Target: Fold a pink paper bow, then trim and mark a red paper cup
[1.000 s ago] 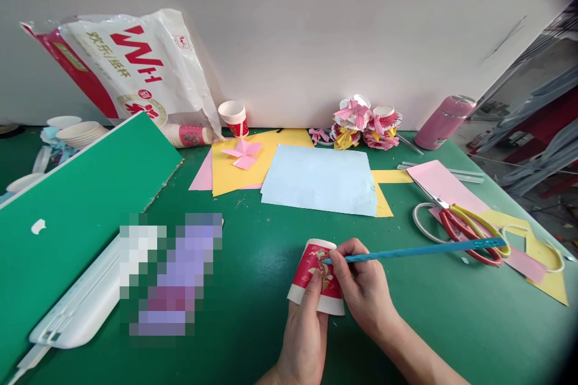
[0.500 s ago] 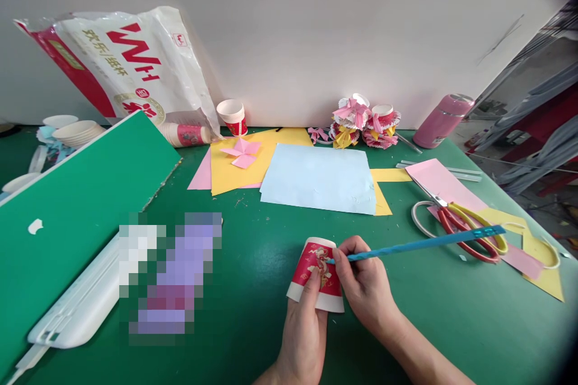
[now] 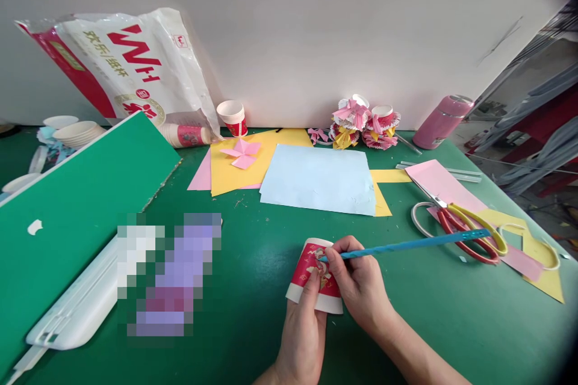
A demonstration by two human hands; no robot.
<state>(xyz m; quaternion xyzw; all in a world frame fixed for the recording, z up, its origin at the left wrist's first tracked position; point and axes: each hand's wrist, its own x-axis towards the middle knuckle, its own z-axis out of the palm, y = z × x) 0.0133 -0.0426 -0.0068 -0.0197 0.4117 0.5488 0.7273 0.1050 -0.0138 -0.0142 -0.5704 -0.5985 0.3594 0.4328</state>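
Observation:
My left hand point(image 3: 301, 337) holds a red paper cup point(image 3: 302, 269) with white bands and a gold print, its wide end toward me. The thumb presses on the printed side, while the other fingers are hidden behind or within the cup. Pinched in my right hand point(image 3: 361, 283) is a slim blue twisted stick point(image 3: 406, 245) with a flat, shiny far end. Its near tip touches or nearly touches the cup's print; I cannot tell which. The stick's far end passes in front of the scissors point(image 3: 472, 231) with red and yellow handles.
Light blue paper point(image 3: 318, 180) lies ahead, beside yellow paper point(image 3: 230, 177) bearing a folded pink piece point(image 3: 244, 153). Decorated cups point(image 3: 382, 126) and a pink flask point(image 3: 442, 123) stand along the wall. To the left are a green board point(image 3: 90, 192), a white glue gun point(image 3: 76, 313) and a plastic bag point(image 3: 144, 66).
My right hand has shifted slightly left, carrying the blue stick further across the cup's print. The left hand and cup have barely moved.

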